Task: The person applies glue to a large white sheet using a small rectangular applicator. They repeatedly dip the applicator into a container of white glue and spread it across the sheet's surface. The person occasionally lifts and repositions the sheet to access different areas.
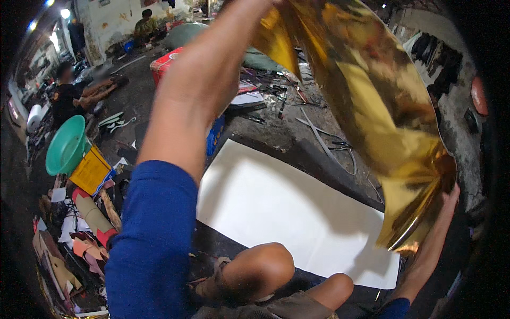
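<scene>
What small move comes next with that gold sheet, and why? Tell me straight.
Probably lower the gold foil sheet flat over the white sheet. Left hand holds it high, right hand pinches the low corner, and it hangs crumpled and slanted above the white sheet instead of lying on it.

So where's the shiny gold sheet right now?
In the head view the gold sheet hangs on the right, held between the left hand and right hand, above the white sheet.
</scene>
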Demonstrator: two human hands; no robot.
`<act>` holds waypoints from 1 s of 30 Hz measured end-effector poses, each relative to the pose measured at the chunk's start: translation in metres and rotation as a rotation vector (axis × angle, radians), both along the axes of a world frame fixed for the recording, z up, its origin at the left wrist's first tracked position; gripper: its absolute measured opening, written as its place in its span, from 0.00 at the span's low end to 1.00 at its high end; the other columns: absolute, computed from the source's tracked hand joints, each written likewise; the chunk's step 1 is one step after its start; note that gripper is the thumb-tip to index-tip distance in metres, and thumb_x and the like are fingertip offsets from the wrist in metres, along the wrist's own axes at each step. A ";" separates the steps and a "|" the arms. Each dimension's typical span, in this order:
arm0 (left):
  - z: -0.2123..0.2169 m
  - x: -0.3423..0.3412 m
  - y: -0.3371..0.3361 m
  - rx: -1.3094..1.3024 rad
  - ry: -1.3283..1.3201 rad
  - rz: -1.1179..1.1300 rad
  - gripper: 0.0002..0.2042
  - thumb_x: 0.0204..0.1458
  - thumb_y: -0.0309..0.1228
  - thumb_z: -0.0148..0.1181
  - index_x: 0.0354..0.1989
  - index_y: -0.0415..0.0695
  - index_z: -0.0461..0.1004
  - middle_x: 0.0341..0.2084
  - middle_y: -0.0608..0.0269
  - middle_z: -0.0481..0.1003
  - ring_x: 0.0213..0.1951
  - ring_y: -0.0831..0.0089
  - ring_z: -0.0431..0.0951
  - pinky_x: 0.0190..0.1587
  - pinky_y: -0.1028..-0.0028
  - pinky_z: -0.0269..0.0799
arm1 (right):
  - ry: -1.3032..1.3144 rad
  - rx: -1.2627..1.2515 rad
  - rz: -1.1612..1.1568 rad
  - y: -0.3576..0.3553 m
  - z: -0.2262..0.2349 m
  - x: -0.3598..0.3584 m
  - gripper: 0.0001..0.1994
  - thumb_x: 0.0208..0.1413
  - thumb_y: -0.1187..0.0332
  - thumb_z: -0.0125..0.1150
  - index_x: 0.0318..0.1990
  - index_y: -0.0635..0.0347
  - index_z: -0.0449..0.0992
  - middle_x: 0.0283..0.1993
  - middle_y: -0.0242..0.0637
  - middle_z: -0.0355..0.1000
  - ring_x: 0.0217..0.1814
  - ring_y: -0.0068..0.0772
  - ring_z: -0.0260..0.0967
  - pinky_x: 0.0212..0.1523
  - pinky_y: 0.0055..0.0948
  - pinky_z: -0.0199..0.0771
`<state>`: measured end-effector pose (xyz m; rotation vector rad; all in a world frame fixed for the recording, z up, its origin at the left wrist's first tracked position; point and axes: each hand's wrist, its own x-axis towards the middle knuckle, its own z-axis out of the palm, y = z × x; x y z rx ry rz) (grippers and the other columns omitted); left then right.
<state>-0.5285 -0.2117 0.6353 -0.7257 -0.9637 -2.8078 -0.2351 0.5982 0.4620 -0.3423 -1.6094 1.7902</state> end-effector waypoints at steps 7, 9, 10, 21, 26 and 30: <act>0.118 0.135 -0.224 -0.184 0.388 0.714 0.18 0.52 0.39 0.55 0.45 0.37 0.73 0.43 0.50 0.76 0.44 0.55 0.78 0.52 0.53 0.72 | 0.283 -0.382 0.429 -0.262 0.110 -0.329 0.14 0.63 0.68 0.52 0.51 0.65 0.75 0.49 0.44 0.74 0.46 0.45 0.72 0.53 0.39 0.73; 0.119 0.194 -0.287 -0.223 0.432 0.962 0.19 0.51 0.39 0.56 0.45 0.37 0.73 0.43 0.51 0.76 0.44 0.56 0.78 0.51 0.55 0.73 | 0.201 -0.335 0.764 -0.376 0.130 -0.389 0.11 0.60 0.68 0.54 0.46 0.64 0.77 0.50 0.43 0.74 0.48 0.42 0.73 0.53 0.41 0.71; 0.111 0.214 -0.309 -0.270 0.406 1.057 0.20 0.50 0.40 0.56 0.46 0.37 0.74 0.44 0.51 0.76 0.44 0.56 0.78 0.51 0.56 0.73 | 0.238 -0.445 0.738 -0.435 0.109 -0.401 0.10 0.59 0.71 0.53 0.45 0.66 0.74 0.48 0.45 0.73 0.46 0.43 0.73 0.50 0.39 0.75; -0.176 0.351 -0.385 -0.013 -0.285 1.037 0.11 0.60 0.27 0.50 0.48 0.35 0.70 0.46 0.51 0.73 0.51 0.57 0.73 0.58 0.52 0.70 | -0.338 -0.091 0.632 -0.631 -0.019 -0.313 0.07 0.58 0.66 0.56 0.37 0.59 0.75 0.29 0.32 0.75 0.28 0.23 0.72 0.31 0.21 0.77; -0.241 0.341 -0.351 -0.007 -0.276 1.085 0.11 0.59 0.27 0.52 0.48 0.35 0.69 0.45 0.54 0.73 0.52 0.61 0.72 0.57 0.52 0.71 | -0.435 0.170 0.561 -0.545 -0.053 -0.247 0.11 0.59 0.61 0.56 0.35 0.59 0.77 0.26 0.28 0.72 0.25 0.20 0.67 0.28 0.22 0.68; -0.260 0.339 -0.322 -0.046 -0.221 0.980 0.12 0.58 0.26 0.53 0.48 0.35 0.70 0.46 0.55 0.73 0.51 0.61 0.73 0.57 0.55 0.72 | -0.523 0.264 0.562 -0.441 -0.092 -0.205 0.12 0.58 0.57 0.57 0.35 0.57 0.77 0.23 0.25 0.69 0.24 0.19 0.65 0.26 0.22 0.65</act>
